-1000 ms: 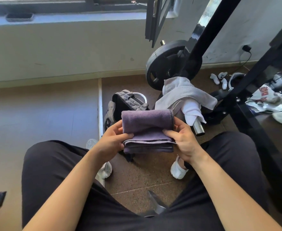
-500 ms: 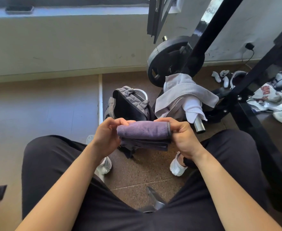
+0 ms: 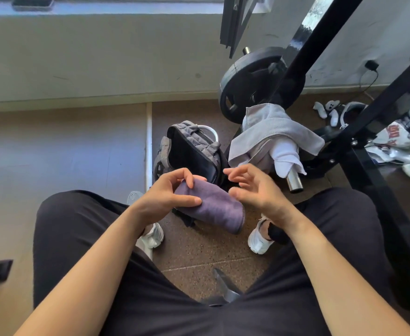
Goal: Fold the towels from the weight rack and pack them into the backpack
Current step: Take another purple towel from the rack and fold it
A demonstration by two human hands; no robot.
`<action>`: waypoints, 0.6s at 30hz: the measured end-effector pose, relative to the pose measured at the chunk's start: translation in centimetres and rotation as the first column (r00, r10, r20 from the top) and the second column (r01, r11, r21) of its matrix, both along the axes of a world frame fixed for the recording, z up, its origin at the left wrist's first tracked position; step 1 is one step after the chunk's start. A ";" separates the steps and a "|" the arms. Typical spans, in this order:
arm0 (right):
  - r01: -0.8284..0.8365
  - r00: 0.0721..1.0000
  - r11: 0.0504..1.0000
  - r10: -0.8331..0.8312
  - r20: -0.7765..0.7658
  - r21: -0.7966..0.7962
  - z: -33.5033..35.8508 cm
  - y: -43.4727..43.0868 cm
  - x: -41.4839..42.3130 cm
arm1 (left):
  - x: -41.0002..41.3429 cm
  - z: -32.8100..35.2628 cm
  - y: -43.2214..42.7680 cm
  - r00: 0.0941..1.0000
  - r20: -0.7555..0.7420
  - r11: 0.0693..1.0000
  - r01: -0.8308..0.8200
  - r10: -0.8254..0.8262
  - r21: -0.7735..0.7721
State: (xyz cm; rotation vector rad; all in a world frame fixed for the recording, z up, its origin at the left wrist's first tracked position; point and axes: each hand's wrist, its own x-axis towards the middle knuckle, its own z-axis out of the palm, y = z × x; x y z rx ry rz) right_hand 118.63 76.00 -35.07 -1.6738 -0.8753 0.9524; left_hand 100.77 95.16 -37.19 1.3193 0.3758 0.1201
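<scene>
A folded purple towel [image 3: 213, 206] hangs in the air above my knees, tilted down to the right. My left hand [image 3: 168, 194] grips its left end between thumb and curled fingers. Just beside the towel's right side, my right hand [image 3: 254, 187] hovers with loosely spread fingers and holds nothing. Behind the towel, the grey backpack [image 3: 191, 146] stands open on the floor. A grey towel [image 3: 274, 126] and a white towel [image 3: 285, 156] are draped over the steel bar [image 3: 294, 184] of the weight rack, to the right of the backpack.
A black weight plate [image 3: 252, 83] sits on the rack against the wall. Black rack beams [image 3: 366, 132] cross the right side. Shoes and clothes [image 3: 402, 141] lie on the floor at far right. My white shoes [image 3: 259, 238] flank the brown floor between my legs.
The purple towel went from flat between both hands to a compact fold. My right hand has let go of it, and the towel now tilts down to the right in my left hand.
</scene>
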 end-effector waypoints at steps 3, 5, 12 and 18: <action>-0.262 0.964 0.959 0.266 0.029 -0.107 0.3 0.8 -2.1 | 0.0 0.3 -0.2 0.997 0.028 0.996 0.071 -0.072 0.049; -0.384 0.919 0.914 0.392 0.042 -0.134 0.4 1.1 -2.9 | 0.0 0.4 0.0 0.996 0.020 0.994 0.081 -0.083 0.077; -0.507 0.837 0.835 0.536 0.108 -0.215 0.5 1.2 -3.0 | -0.1 0.1 1.3 0.992 -0.023 0.981 0.122 -0.120 0.148; -0.483 0.876 0.861 0.474 -0.091 -0.161 -0.2 1.8 -2.5 | 0.0 -0.4 2.1 0.995 -0.048 0.979 0.092 -0.084 0.182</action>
